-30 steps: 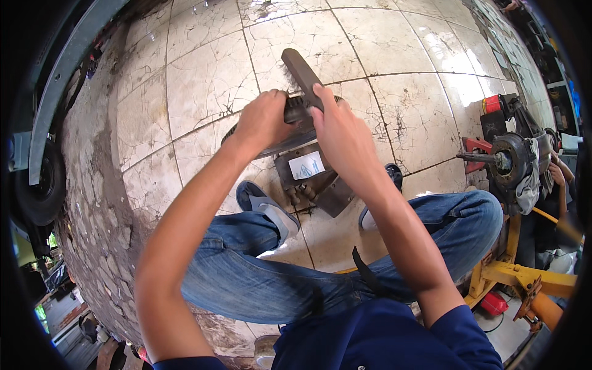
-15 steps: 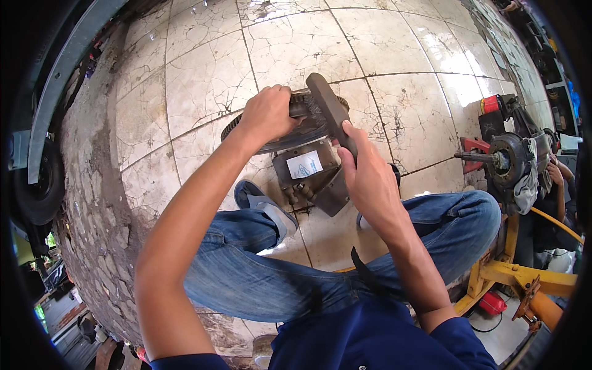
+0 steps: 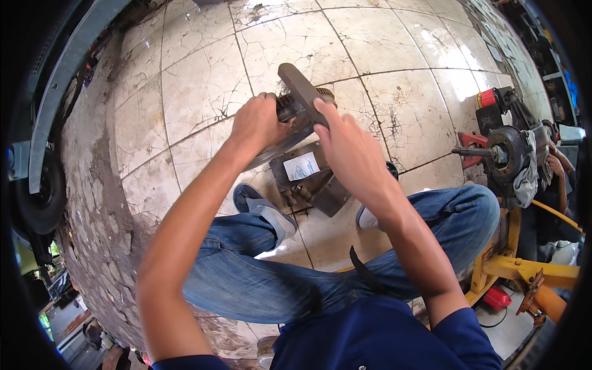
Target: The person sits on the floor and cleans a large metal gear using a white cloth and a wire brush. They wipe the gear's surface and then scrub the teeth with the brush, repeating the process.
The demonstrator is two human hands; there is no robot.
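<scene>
My left hand (image 3: 254, 121) is closed around the hub of a dark metal gear wheel (image 3: 287, 143), holding it tilted above the floor. Fine teeth line its rim. A brush (image 3: 298, 87) with a long brown back is in my right hand (image 3: 350, 143), thumb lying along its near end. Its bristles face the gear's hub, and the brush back partly hides the wheel. Below the gear, between my feet, sits a greasy metal block (image 3: 324, 192) with a white label (image 3: 300, 166) on top.
Cracked, stained tiles (image 3: 203, 80) make up the floor. To the right stand an axle hub (image 3: 507, 155) with a rag (image 3: 527, 176) on it, a red stand (image 3: 472, 150) and a yellow frame (image 3: 518, 269). Another person's hand (image 3: 557, 165) is behind the hub. A tyre (image 3: 43, 185) lies far left.
The brush has shifted left across the gear with my right hand. The gear has tipped to a steeper angle, and my left hand has moved slightly left with it.
</scene>
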